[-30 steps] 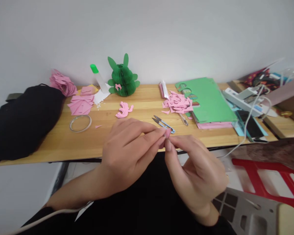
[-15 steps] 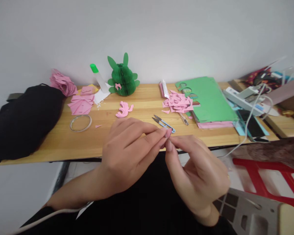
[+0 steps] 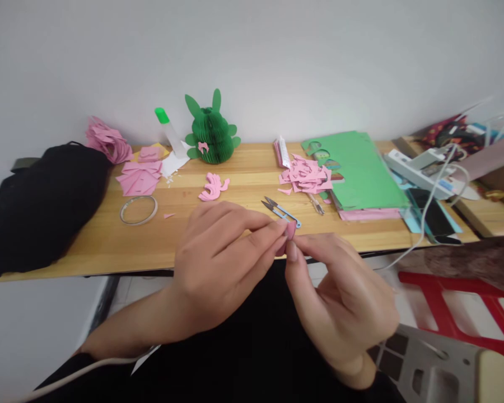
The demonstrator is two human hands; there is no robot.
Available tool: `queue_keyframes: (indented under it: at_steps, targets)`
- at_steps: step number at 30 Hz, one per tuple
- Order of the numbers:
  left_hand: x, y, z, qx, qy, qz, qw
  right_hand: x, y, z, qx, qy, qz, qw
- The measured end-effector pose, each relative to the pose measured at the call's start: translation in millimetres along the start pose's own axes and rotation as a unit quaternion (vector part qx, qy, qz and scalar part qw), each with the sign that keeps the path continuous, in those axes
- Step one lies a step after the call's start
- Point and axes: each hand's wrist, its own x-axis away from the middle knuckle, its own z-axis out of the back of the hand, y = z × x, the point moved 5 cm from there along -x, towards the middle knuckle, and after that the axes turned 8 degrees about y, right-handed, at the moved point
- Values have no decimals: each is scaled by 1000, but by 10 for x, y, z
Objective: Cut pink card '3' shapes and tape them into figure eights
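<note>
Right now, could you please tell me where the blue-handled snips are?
In the head view, the snips lie on the table right of centre, just beyond the held pink piece, on the near side of the pink scrap pile.

A long wooden worktop (image 3: 250, 168) stretches across the view. A black cloth item (image 3: 42, 207) covers its left end. Along the back edge, from left to right, stand or lie a pink paper bundle (image 3: 108, 141), a green-capped bottle (image 3: 172, 134), a green pleated-paper rabbit (image 3: 213, 137) and a white tube (image 3: 283, 152). Nearer the front edge lie a pale ring (image 3: 138, 224), pink cut-outs (image 3: 212, 187) and blue-handled snips (image 3: 280, 211). Pink scraps (image 3: 306, 174) sit beside a stack of green and pink sheets (image 3: 361, 173), toward the right end.
</note>
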Motion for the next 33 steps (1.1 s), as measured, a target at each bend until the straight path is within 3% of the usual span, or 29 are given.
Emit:
queue_keyframes:
  at_steps: [9,15,18,22,26,29,33]
  targets:
    - [36,20,-16,-74,25,-71,994,-13,25,-47,16,-7,-24,1000]
    - [19,-199,-66,-41,19,-1,999,-40,204,-213,-42,-36,-123,991]
    - [133,-580,-55,-58,11,61,996,-13,422,-348,-87,-58,-191,976]
    - [372,-1538,10,-149,-19,201,968,29,733,-543,-123,-87,-269,951]
    - [454,-2441,11,-210,-113,279,930,15,940,-709,-148,-95,-312,934]
    - [445,-2809,-34,-225,-198,312,902,-13,1027,-796,-152,-104,-328,927]
    - [430,-2992,-54,-240,-278,335,867,-23,1107,-849,-151,-112,-348,918]
